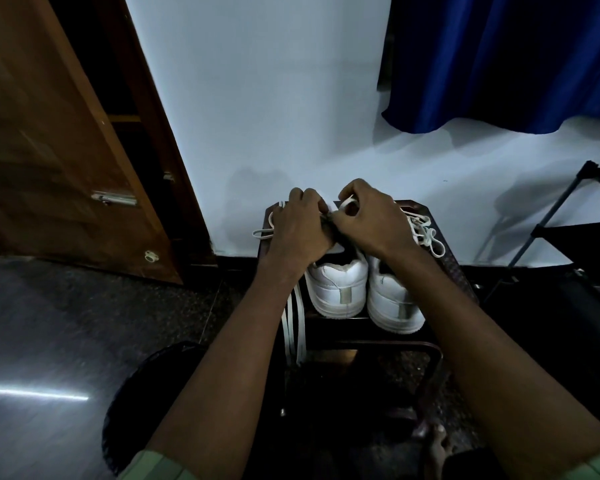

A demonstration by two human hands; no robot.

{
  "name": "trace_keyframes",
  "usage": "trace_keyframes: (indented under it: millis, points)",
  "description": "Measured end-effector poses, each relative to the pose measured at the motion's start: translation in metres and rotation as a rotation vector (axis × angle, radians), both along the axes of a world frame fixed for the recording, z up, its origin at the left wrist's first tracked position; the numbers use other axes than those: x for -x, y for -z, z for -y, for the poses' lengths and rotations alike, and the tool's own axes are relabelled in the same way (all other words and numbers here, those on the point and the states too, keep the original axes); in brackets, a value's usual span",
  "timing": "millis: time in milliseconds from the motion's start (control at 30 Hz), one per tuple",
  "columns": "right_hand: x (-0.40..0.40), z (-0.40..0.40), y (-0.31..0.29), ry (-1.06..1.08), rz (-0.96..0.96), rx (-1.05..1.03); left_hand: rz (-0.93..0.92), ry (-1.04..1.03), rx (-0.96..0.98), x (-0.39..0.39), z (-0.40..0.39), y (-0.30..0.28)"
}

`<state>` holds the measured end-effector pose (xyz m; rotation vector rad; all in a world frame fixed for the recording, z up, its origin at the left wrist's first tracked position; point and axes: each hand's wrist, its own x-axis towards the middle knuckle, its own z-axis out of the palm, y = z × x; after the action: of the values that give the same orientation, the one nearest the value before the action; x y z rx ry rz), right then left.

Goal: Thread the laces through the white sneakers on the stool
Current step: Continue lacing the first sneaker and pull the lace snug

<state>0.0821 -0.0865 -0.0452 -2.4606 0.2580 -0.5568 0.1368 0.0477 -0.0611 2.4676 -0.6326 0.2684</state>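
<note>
My left hand (300,225) and right hand (369,221) both pinch a lace (347,203) over the left sneaker (338,287), which stands beside the right sneaker (394,299) on the dark stool (445,258). Risk: the loose lace ends (293,327) hanging off the near left edge could snag. A white wall (257,98) lies beyond, a wooden door (49,133) far left.

Left hand (298,225) and right hand (371,220) meet, fingers curled (pinching).

Wooden door (49,140) at left, blue curtain (499,64) top rt (black rack (568,216) below).
</note>
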Motion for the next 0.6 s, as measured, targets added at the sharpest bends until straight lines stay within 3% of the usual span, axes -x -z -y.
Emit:
trace_keyframes:
  millis: [300,600]
  points:
    - [-0.006,0.004,0.006,-0.01,-0.141,0.079,0.032,-0.019,0.051,0.001,-0.002,-0.001]
    - [-0.016,0.007,0.011,0.057,-0.161,-0.039,0.065,0.009,0.004,-0.004,-0.002,0.001]
